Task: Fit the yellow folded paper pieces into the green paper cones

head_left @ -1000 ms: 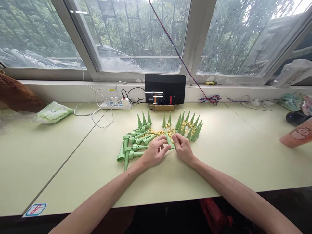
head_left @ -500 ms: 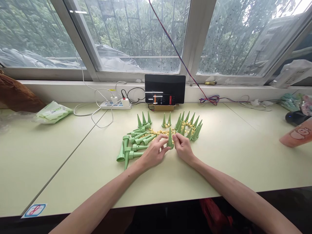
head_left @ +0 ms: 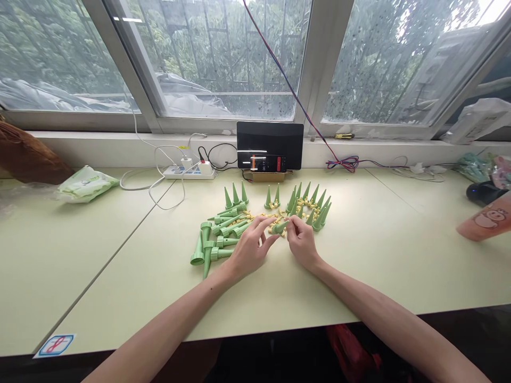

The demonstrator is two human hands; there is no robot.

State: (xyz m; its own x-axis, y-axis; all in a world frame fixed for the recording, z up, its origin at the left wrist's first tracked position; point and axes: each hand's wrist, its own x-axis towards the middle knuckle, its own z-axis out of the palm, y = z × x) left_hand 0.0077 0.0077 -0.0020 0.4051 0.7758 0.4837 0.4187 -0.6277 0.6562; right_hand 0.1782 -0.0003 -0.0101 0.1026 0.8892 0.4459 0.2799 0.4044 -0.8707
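Observation:
A green plastic watering spike lies tilted between my hands, its point aimed right and slightly up. My left hand has its thumb and fingers curved about the wide base end. The fingers of my right hand are pinched together at the spike's tip; whether they also hold a small yellow part is hidden. Small yellow valve pieces are scattered just beyond my hands. To the left, several green spikes lie loose in a pile. Upright spikes stand on their bases to the right.
More upright spikes stand behind, at back left and back centre. A phone leans against a dark tablet. The power strip trails white cables. A wipes pack sits left, an orange cup far right.
The spike between my hands has tipped from upright to slanting, its point swinging right toward my right hand. My hands have stayed nearly in place.

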